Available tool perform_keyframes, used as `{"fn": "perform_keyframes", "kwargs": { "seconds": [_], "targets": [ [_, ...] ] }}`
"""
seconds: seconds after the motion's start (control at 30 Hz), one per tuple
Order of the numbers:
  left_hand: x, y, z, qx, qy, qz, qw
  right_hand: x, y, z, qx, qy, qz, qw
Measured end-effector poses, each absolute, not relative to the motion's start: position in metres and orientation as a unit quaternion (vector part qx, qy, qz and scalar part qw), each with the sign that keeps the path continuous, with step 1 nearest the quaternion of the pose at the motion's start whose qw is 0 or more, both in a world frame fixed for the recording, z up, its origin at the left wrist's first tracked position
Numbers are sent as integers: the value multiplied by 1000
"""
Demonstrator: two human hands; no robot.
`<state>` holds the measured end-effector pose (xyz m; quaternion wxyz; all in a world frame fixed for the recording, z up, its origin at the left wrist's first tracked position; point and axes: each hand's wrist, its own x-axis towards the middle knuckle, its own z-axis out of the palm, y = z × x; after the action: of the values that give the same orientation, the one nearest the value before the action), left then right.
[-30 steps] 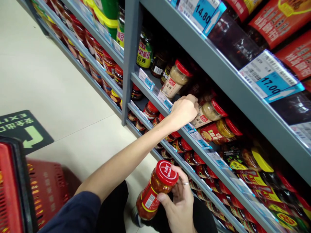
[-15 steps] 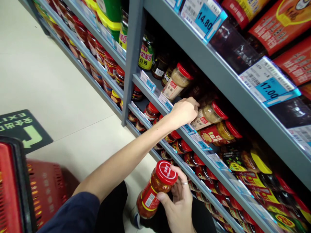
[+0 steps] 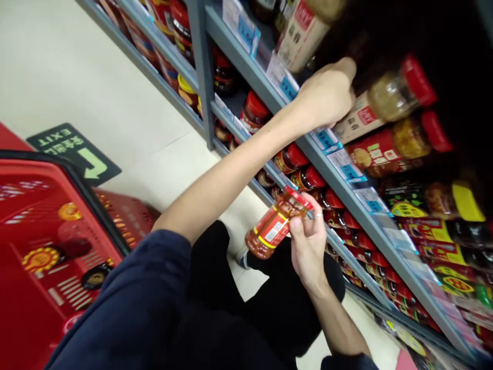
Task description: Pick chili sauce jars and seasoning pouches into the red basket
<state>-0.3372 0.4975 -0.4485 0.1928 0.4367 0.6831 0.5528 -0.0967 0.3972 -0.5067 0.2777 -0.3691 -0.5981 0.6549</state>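
My left hand [image 3: 331, 95] reaches in between jars on the middle shelf, its back towards me. Its fingers look curled in, and whatever they hold is hidden. To one side stands a jar with a cream label [image 3: 302, 36]; on the other, close to the knuckles, is a similar red-lidded jar [image 3: 389, 100]. Down over my lap, my right hand [image 3: 308, 239] is closed around a glass sauce jar [image 3: 271, 226]. This jar has a red lid and a red label with yellow bands and a barcode, and it is tilted.
A red shopping basket [image 3: 34, 205] stands at my left with several packages in it. The grey shelf edge [image 3: 265, 85] carries price tags. Lower shelves hold rows of red-lidded jars [image 3: 308, 177]. An exit sign [image 3: 73, 154] is on the floor.
The view has shifted, bringing the shelf closer and showing more of the basket. My left hand is further into the shelf gap. The jar stays in my right hand, its lid now turned more side-on.
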Motion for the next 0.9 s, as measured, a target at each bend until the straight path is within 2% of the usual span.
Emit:
{"fn": "perform_keyframes", "kwargs": {
  "seconds": [0.23,0.37,0.43,0.53,0.63,0.7,0.77,0.83,0.9],
  "targets": [
    [-336,503,-451,485,721,485,97,-89,402,-509,-397,-584,639,306],
    [-317,474,-439,444,705,552,12,-87,404,-508,-402,-566,652,304],
    [-303,444,-436,426,685,592,7,-87,404,-505,-387,-545,673,315],
    [-280,390,-453,358,703,603,118,-88,402,-497,-350,-513,707,339],
    [-248,341,-493,250,682,590,351,-90,401,-489,-338,-486,725,352],
    [-218,317,-519,193,567,584,548,-91,401,-485,-356,-470,731,345],
    [-185,301,-535,121,382,612,682,-92,402,-483,-378,-469,729,326],
    [-160,289,-537,30,241,642,728,-91,403,-484,-390,-483,721,308],
    [-148,281,-529,-30,183,658,730,-91,404,-487,-391,-499,716,292]
  ]
}}
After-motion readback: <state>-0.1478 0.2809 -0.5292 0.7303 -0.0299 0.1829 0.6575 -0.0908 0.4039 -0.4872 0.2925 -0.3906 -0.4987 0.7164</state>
